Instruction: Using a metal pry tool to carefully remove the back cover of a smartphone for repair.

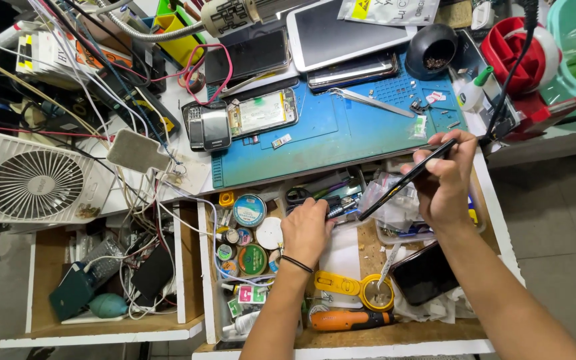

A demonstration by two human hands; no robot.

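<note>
The right hand [443, 190] held a thin dark phone [408, 180] tilted edge-up over the open drawer [341, 337], its grip closed round it, freeing the left hand [307, 230] to dig, fingers curled on small tools [338, 210] just left.

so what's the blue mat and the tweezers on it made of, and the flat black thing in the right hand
Blue mat: looks like matte silicone or rubber, with moulded compartments. Tweezers: bare shiny metal. Flat black thing: thin, glossy, probably a glass or plastic phone panel; unclear which.
</note>
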